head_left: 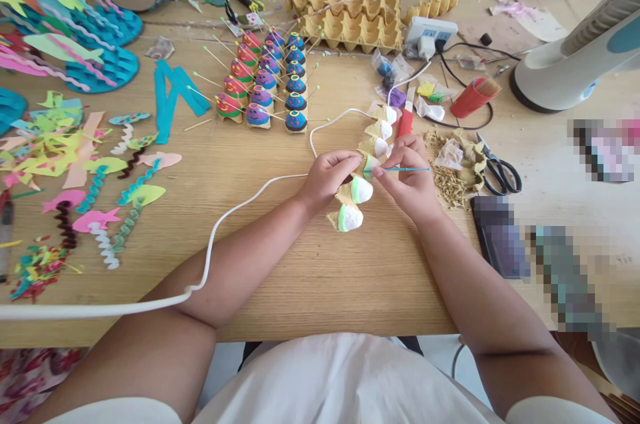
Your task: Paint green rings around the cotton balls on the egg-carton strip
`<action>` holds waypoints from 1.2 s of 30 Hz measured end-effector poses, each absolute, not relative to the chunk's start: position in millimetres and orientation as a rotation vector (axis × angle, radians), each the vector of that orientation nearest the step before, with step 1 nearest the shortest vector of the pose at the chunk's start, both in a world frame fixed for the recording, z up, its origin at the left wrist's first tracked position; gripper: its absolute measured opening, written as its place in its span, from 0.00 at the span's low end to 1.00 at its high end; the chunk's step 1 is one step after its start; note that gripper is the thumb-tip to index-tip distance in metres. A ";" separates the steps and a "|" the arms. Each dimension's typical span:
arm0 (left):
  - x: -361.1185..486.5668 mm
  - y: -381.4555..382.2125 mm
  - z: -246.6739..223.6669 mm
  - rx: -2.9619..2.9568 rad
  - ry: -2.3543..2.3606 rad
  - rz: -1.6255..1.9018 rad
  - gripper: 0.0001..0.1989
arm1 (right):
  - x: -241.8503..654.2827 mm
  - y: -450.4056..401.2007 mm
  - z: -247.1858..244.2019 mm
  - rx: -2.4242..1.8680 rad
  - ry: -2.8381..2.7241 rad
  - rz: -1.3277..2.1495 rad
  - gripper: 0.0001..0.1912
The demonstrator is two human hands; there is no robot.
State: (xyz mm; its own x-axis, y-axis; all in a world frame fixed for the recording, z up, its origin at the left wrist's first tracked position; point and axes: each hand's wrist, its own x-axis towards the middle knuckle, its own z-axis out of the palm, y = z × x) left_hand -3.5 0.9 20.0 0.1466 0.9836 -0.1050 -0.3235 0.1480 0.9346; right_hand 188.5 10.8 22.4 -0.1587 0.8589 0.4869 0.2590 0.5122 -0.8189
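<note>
A strip of egg carton cups [345, 195] runs lengthwise in front of me, its bumps covered in white, the nearer ones edged in light green. My left hand [331, 174] is closed on the strip's left side, thumb and fingers pinching it near the middle. In my right hand [411, 177] a thin blue stick [403, 169] is pinched, its tip at a green-edged white bump [371, 165]. The far bumps [384, 131] are white without a visible green edge. Just past my right hand lies a red-handled knife or cutter [405, 121].
Finished-looking painted carton caterpillars [260, 87] with pins stand behind. A white cable [215, 237] crosses the table and my left arm. Scissors [503, 174], a torn carton tray [470, 144] of shavings and a phone [500, 237] lie right. Paper fish [100, 219] lie left; egg trays [350, 31] at back.
</note>
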 end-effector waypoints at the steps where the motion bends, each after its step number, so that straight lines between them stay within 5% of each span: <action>1: -3.7 1.3 18.9 0.930 0.938 1.165 0.12 | 188.7 10.8 21.8 -0.955 -1.680 0.715 0.19; 36: -5.4 0.8 15.6 1.105 0.974 1.111 0.15 | 190.3 13.7 15.4 -0.921 -1.646 0.740 0.16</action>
State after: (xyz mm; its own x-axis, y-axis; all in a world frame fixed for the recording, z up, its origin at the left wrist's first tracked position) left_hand -5.4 0.8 15.6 0.1850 0.9815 -0.0495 -0.1782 0.0830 0.9805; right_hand 190.3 13.7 15.4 -0.1424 0.8598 0.4904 0.2040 0.5103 -0.8355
